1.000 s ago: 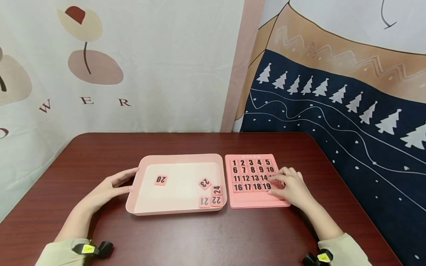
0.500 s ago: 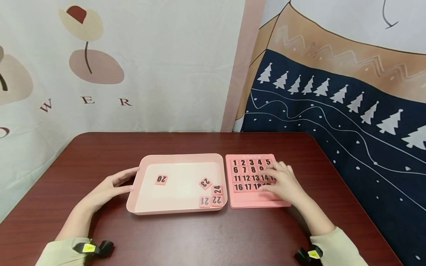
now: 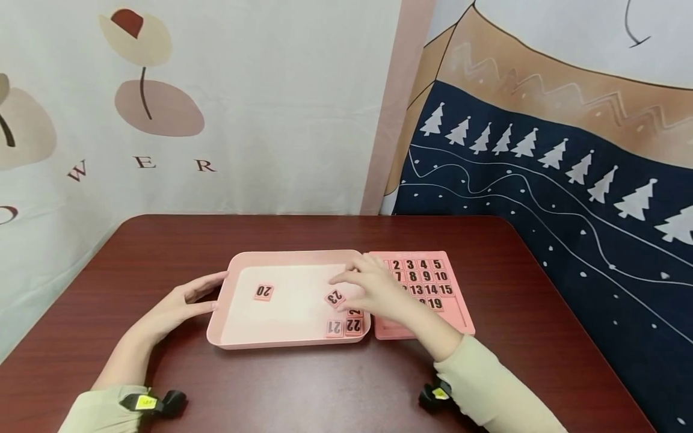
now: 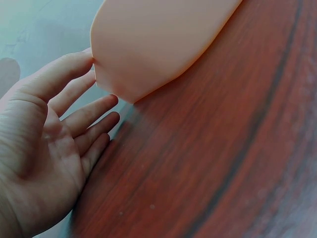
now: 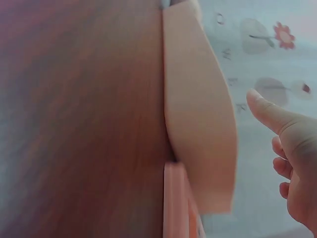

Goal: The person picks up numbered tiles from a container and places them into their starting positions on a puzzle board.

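Note:
A pale pink tray (image 3: 292, 310) lies on the table and holds several small number tiles. My left hand (image 3: 175, 308) touches its left end with extended fingertips; in the left wrist view the thumb and a finger meet the tray's edge. Over the tray's right side reaches my right hand (image 3: 376, 290), thumb and fingers spread apart. Below its fingertips is the tilted 23 tile (image 3: 335, 298). The 22 tile (image 3: 354, 326) and 21 tile (image 3: 334, 328) are near the front right corner, with another tile partly hidden by the thumb. Farther left sits the 20 tile (image 3: 263, 292).
Right beside the tray lies a pink number board (image 3: 453, 319) with tiles in rows, its last visible one 19 (image 3: 435, 304). My right hand and forearm cover its left part. The dark red wooden table (image 3: 292, 385) backs onto printed curtains (image 3: 281, 108).
My right hand has moved left from the number board to above the tray's right side, uncovering tiles 10, 15 and 19. The left hand stays at the tray's end.

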`<state>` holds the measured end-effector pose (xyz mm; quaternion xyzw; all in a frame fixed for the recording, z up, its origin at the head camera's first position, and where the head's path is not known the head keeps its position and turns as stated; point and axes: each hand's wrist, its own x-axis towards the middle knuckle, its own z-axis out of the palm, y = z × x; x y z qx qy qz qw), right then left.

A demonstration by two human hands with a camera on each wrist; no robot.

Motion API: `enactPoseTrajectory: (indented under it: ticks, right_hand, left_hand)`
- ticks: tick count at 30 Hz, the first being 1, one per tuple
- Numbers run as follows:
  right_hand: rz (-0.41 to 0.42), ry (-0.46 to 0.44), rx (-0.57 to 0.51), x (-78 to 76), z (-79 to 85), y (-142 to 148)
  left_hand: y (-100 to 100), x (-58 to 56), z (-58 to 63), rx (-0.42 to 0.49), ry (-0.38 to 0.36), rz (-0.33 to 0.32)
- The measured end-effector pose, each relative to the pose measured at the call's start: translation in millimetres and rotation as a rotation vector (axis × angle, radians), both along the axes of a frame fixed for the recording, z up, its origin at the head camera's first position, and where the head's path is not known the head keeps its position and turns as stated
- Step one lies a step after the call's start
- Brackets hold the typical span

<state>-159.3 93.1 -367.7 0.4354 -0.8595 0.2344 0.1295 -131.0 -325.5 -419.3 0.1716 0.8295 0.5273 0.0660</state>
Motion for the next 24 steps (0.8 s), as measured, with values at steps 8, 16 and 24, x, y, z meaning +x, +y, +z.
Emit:
enactPoseTrajectory:
  ticks: [8,16,24]
  right_hand:
    - [0.085,-0.070,0.182,-21.1,5.3,-58.1]
    - [0.092,-0.150,0.336,-43.5,-5.6,-99.8]
    - [0.087,-0.264,0.360,-54.7,-18.6,-124.5]
  left_hand:
    - [-0.7,-0.7,-0.9,-0.001,0.000,-0.010]
    - [-1.4,0.0,-0.6,0.000,0.004,-0.009]
    - [-0.8,-0.4,-0.3,-0.007,0.009,-0.013]
